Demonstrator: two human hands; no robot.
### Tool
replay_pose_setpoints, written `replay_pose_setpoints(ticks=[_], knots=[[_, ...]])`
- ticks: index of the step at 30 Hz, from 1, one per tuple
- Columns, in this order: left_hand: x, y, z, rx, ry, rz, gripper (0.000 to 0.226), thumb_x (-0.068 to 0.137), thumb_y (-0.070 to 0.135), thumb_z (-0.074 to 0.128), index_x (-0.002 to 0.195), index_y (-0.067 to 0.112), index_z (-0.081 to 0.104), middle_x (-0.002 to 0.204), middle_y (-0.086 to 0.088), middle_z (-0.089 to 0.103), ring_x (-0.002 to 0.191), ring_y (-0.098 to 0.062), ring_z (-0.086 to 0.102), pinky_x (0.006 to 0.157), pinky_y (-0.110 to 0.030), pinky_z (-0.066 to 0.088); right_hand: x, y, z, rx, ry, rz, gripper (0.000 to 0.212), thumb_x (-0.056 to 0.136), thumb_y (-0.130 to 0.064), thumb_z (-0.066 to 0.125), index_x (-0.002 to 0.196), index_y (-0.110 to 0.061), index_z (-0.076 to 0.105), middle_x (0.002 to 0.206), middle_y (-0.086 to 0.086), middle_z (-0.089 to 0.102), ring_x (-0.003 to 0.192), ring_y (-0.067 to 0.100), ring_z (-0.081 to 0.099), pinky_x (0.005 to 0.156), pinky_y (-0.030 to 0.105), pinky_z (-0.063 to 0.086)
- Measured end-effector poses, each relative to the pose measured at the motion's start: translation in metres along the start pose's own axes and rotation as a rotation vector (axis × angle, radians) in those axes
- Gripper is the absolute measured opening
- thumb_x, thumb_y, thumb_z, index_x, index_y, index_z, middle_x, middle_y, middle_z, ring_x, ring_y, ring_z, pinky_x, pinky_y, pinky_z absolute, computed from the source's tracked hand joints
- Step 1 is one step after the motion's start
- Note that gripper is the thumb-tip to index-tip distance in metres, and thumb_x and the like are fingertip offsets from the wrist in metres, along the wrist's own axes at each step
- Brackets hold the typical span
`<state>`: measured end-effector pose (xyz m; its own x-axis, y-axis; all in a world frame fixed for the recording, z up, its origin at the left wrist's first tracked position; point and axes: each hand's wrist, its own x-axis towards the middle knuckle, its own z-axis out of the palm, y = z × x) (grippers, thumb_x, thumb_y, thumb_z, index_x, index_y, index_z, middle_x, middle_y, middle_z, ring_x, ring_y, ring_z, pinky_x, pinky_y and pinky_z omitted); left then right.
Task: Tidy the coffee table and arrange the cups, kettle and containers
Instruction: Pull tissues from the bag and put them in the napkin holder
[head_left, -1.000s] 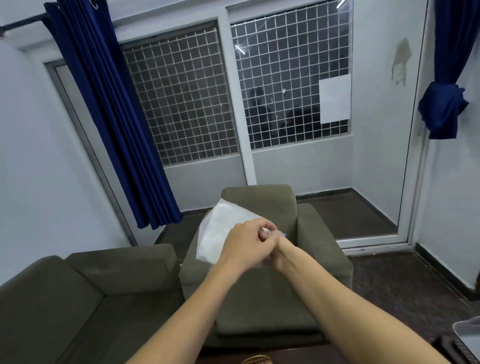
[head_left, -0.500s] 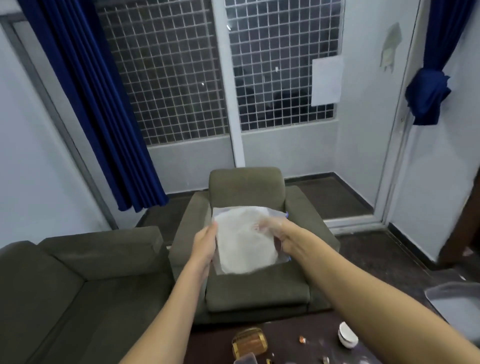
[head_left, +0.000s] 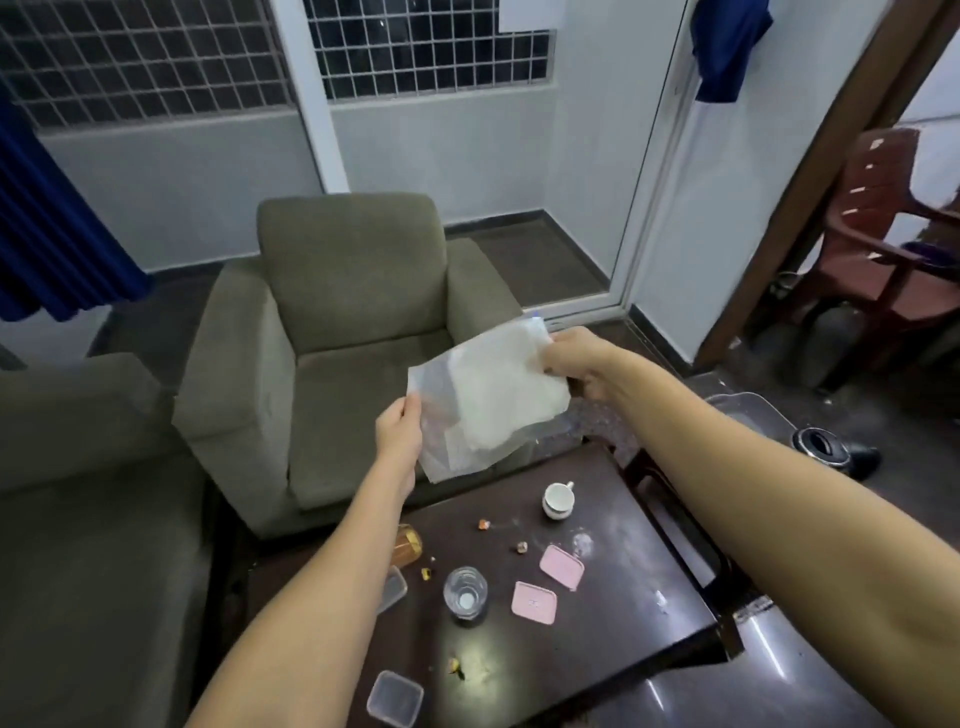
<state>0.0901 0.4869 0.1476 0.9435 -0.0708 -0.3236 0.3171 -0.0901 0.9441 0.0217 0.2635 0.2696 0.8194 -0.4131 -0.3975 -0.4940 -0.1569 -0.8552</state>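
Observation:
I hold a white cloth inside a clear plastic bag (head_left: 488, 400) above the far edge of the dark coffee table (head_left: 613, 618). My left hand (head_left: 400, 434) pinches its lower left edge and my right hand (head_left: 576, 358) grips its upper right corner. Below on the table stand a small white cup (head_left: 558, 501), a clear glass (head_left: 465, 592), two pink lids (head_left: 562, 566) (head_left: 534, 601), a clear square container (head_left: 395, 699), another clear container (head_left: 393, 587) partly behind my left arm, and an amber jar (head_left: 407, 543). Small crumbs and wrappers (head_left: 484, 524) lie scattered.
A grey-green armchair (head_left: 343, 322) stands past the table, with a sofa (head_left: 88, 509) to its left. On the floor to the right are a black kettle (head_left: 821, 447) and a clear tray (head_left: 743, 410). A red plastic chair (head_left: 893, 244) stands in the doorway.
The view has tilted down, bringing the coffee table and its objects into sight. My hands have spread the bagged cloth apart and shifted it right and lower.

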Motion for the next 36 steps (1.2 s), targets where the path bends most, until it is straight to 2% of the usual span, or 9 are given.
replay_pose_setpoints(ticks=[2,11,16,20,22,26,31,34,36], knots=[[0.005,-0.024,0.018,0.009,0.003,-0.043,0.038,0.106,0.037,0.048,0.091,0.006,0.066,0.087,-0.005,0.061,0.081,-0.02,0.055,0.072,-0.032,0.042,0.01,0.014,-0.024,-0.017,0.062,0.037,0.015,0.089,0.008,0.06,0.097,-0.001,0.069,0.085,0.009,0.067,0.066,0.02,0.066,0.051,0.026,0.054],[0.02,-0.142,0.09,0.135,0.038,-0.172,0.03,0.107,0.029,0.047,0.098,0.012,0.07,0.082,-0.008,0.069,0.063,-0.021,0.056,0.057,-0.03,0.046,0.059,0.102,-0.126,-0.01,0.15,0.268,0.02,0.089,0.008,0.063,0.109,0.007,0.068,0.097,0.02,0.068,0.079,0.034,0.069,0.071,0.041,0.058],[0.014,-0.212,0.128,0.234,-0.099,-0.318,0.028,0.106,0.019,0.049,0.097,0.003,0.071,0.093,-0.017,0.07,0.082,-0.032,0.064,0.073,-0.039,0.054,0.073,0.149,-0.148,0.122,0.086,0.354,0.016,0.093,0.009,0.063,0.108,0.008,0.068,0.083,0.013,0.075,0.065,0.024,0.073,0.054,0.031,0.061],[0.019,-0.244,0.154,0.316,-0.232,-0.352,0.023,0.104,0.015,0.052,0.093,0.002,0.068,0.092,-0.016,0.065,0.091,-0.029,0.061,0.081,-0.042,0.051,0.083,0.173,-0.148,0.245,-0.012,0.384,0.017,0.095,0.007,0.062,0.112,0.007,0.066,0.094,0.017,0.075,0.075,0.026,0.074,0.067,0.038,0.064],[0.023,-0.252,0.161,0.418,-0.31,-0.375,0.029,0.103,0.024,0.054,0.115,0.001,0.068,0.112,-0.019,0.069,0.106,-0.032,0.065,0.094,-0.044,0.051,0.089,0.178,-0.146,0.278,-0.069,0.379,0.021,0.095,0.006,0.064,0.116,0.007,0.066,0.102,0.019,0.075,0.081,0.028,0.075,0.075,0.041,0.063],[0.029,-0.238,0.169,0.477,-0.307,-0.35,0.055,0.105,0.04,0.049,0.146,0.004,0.048,0.145,-0.017,0.057,0.134,-0.033,0.054,0.109,-0.041,0.043,0.098,0.177,-0.139,0.28,-0.159,0.344,0.018,0.094,0.005,0.065,0.112,0.005,0.068,0.095,0.015,0.079,0.079,0.026,0.077,0.072,0.039,0.064],[0.027,-0.146,0.158,-0.068,-0.321,-0.367,0.062,0.097,0.072,0.03,0.122,0.026,0.063,0.112,-0.006,0.076,0.09,-0.022,0.071,0.063,-0.03,0.052,0.109,0.159,-0.118,0.241,-0.224,0.319,0.026,0.091,0.004,0.068,0.117,0.006,0.07,0.099,0.017,0.079,0.079,0.028,0.077,0.062,0.036,0.062],[0.022,-0.083,0.136,-0.223,-0.485,-0.265,0.092,0.077,0.092,0.039,0.127,0.021,0.067,0.1,-0.008,0.076,0.076,-0.017,0.068,0.061,-0.031,0.052,0.11,0.134,-0.099,0.219,-0.335,0.29,0.023,0.09,0.001,0.071,0.113,0.003,0.072,0.1,0.018,0.079,0.082,0.03,0.078,0.064,0.038,0.062],[0.014,-0.048,0.115,-0.208,-0.518,-0.153,0.083,0.075,0.081,0.062,0.128,0.017,0.067,0.099,-0.007,0.073,0.079,-0.017,0.067,0.069,-0.035,0.052,0.11,0.111,-0.084,0.181,-0.415,0.251,0.019,0.09,0.0,0.072,0.108,0.001,0.074,0.098,0.018,0.079,0.082,0.03,0.078,0.064,0.038,0.062]])
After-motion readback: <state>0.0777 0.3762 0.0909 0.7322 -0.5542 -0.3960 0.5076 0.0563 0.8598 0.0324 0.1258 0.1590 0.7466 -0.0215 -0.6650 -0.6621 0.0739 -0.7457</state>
